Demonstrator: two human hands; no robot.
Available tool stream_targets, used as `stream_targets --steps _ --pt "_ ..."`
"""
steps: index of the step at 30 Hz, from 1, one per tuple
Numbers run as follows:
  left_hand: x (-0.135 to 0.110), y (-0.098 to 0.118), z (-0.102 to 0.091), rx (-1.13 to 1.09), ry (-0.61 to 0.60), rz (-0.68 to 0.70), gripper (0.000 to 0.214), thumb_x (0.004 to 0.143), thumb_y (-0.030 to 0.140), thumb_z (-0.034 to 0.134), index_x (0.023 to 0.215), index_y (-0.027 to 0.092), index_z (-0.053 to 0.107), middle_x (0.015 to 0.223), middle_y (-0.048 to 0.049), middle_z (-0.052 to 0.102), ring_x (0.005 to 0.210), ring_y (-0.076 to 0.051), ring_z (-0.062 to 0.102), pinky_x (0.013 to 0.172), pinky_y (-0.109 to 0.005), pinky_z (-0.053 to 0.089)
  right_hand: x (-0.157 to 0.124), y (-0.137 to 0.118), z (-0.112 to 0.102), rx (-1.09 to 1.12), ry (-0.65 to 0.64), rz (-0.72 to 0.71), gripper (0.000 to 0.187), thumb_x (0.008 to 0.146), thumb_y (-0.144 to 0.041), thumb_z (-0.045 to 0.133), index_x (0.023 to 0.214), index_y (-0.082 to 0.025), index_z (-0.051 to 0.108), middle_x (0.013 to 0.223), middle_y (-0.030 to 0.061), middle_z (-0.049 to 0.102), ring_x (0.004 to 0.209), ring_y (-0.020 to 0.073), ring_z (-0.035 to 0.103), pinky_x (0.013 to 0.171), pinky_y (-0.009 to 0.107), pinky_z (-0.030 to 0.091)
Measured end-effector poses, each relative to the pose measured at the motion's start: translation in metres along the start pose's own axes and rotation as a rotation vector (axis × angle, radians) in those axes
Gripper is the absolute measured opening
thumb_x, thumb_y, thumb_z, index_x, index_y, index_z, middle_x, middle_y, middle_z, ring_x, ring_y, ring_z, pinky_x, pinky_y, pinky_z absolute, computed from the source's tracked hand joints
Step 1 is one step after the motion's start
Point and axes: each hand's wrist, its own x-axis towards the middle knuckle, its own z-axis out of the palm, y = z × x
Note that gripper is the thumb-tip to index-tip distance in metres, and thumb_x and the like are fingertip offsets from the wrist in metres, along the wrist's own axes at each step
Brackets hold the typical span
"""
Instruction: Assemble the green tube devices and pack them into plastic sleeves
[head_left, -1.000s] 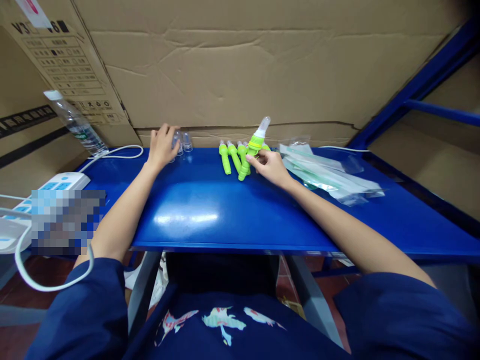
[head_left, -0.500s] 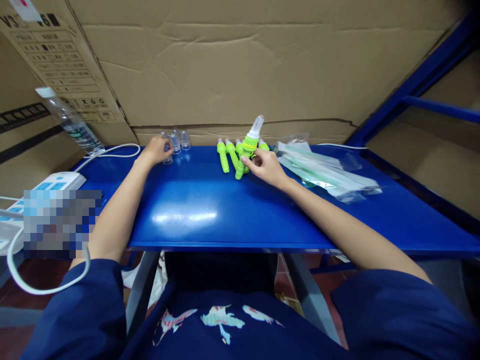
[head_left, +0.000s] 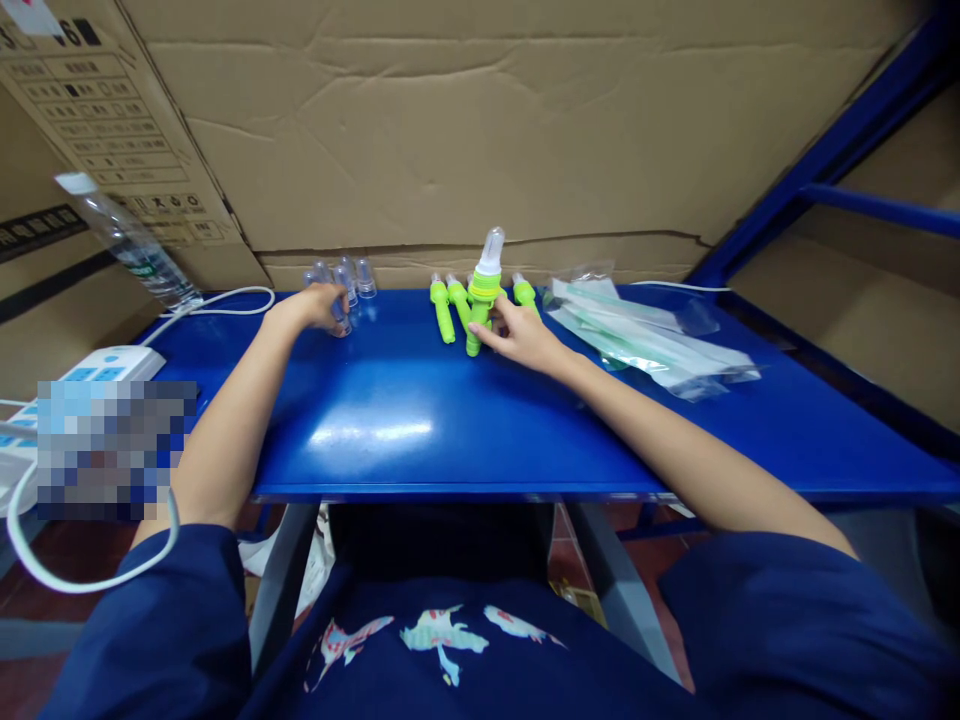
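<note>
Green stick [head_left: 486, 290] at the far middle of the blue table [head_left: 465, 420], near upright. Your right hand [head_left: 525, 338] pinches it low, probably to leave its clear tip [head_left: 492, 250] unobstructed. Clear caps [head_left: 365, 278] stand grouped far left, handy for your left hand [head_left: 309, 306], curled at one; fingers obscure it, can't tell if gripped. Versus the earlier frame: stick less tilted, more caps showing beyond your left hand.
</note>
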Motion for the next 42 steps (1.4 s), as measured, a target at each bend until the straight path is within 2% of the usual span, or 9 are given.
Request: stream_targets --steps 7,13,15,20,25,28,33,37,42 --pt "-0.008 0.017 0.000 -0.109 -0.018 0.139 0.049 0.061 0.032 0.080 0.109 0.026 0.070 0.091 -0.0033 0.077 0.092 -0.028 0.073 0.081 -0.034 0.052 0.000 -0.003 0.001 -0.013 -0.047 0.012 0.065 0.101 -0.065 0.049 0.145 -0.018 0.049 0.097 0.0127 0.074 0.085 0.0317 0.075 0.080 0.046 0.060" --pt "-0.016 0.048 0.006 -0.543 -0.043 0.249 0.056 0.067 0.051 0.084 0.111 0.020 0.071 0.097 -0.0077 0.079 0.081 -0.023 0.073 0.074 -0.033 0.056 -0.003 -0.004 -0.009 -0.244 -0.059 -0.032 0.049 0.104 -0.053 0.046 0.133 -0.016 0.057 0.095 0.0152 0.075 0.089 0.0340 0.074 0.081 0.043 0.056" --pt "-0.018 0.060 0.008 -0.669 0.009 0.284 0.054 0.068 0.054 0.084 0.106 0.019 0.072 0.094 -0.0081 0.079 0.074 -0.020 0.071 0.067 -0.030 0.054 -0.004 -0.003 -0.014 -0.378 -0.065 -0.082 0.042 0.103 -0.047 0.047 0.126 -0.015 0.060 0.096 0.0164 0.075 0.089 0.0346 0.074 0.078 0.041 0.054" --pt "-0.017 0.077 0.012 -0.951 0.275 0.284 0.049 0.074 0.058 0.081 0.097 0.016 0.071 0.078 -0.0059 0.074 0.067 -0.014 0.065 0.058 -0.023 0.045 -0.005 -0.003 -0.020 -0.595 -0.095 -0.161 0.043 0.101 -0.041 0.047 0.127 -0.011 0.063 0.099 0.0189 0.076 0.090 0.0350 0.074 0.074 0.038 0.049" --pt "-0.010 0.082 0.019 -1.125 0.313 0.247 0.040 0.080 0.050 0.079 0.100 0.017 0.069 0.085 -0.0069 0.075 0.069 -0.014 0.068 0.057 -0.021 0.044 -0.005 -0.002 -0.018 -0.650 -0.107 -0.167 0.044 0.100 -0.042 0.051 0.128 -0.012 0.067 0.099 0.0177 0.077 0.091 0.0343 0.073 0.074 0.037 0.047" --pt "-0.011 0.086 0.020 -1.122 0.329 0.260 0.041 0.082 0.051 0.076 0.102 0.016 0.068 0.088 -0.0071 0.074 0.071 -0.014 0.068 0.059 -0.022 0.045 -0.006 0.000 -0.018 -0.652 -0.104 -0.185 0.042 0.100 -0.043 0.052 0.124 -0.013 0.071 0.096 0.0162 0.077 0.089 0.0327 0.072 0.071 0.035 0.045" --pt "-0.021 0.096 0.021 -0.852 0.278 0.373 0.046 0.075 0.051 0.081 0.101 0.014 0.071 0.089 -0.0061 0.075 0.076 -0.016 0.067 0.069 -0.026 0.050 -0.006 0.003 -0.015 -0.663 -0.058 -0.215 0.043 0.101 -0.046 0.054 0.123 -0.014 0.072 0.100 0.0165 0.077 0.090 0.0309 0.070 0.070 0.034 0.043" --pt "-0.027 0.104 0.023 -0.741 0.223 0.452 0.051 0.082 0.057 0.073 0.108 0.014 0.073 0.091 -0.0067 0.076 0.077 -0.017 0.068 0.070 -0.027 0.049 -0.004 0.008 -0.010 -0.648 -0.012 -0.288 0.042 0.102 -0.048 0.053 0.108 -0.013 0.074 0.094 0.0171 0.075 0.092 0.0305 0.066 0.075 0.037 0.044" --pt "-0.027 0.104 0.021 -0.605 0.279 0.540 0.049 0.085 0.057 0.071 0.111 0.015 0.077 0.107 -0.0087 0.080 0.091 -0.021 0.072 0.082 -0.030 0.051 -0.001 0.013 -0.007 -0.638 0.036 -0.412 0.044 0.104 -0.048 0.048 0.102 -0.012 0.074 0.087 0.0164 0.073 0.091 0.0305 0.061 0.082 0.042 0.042"
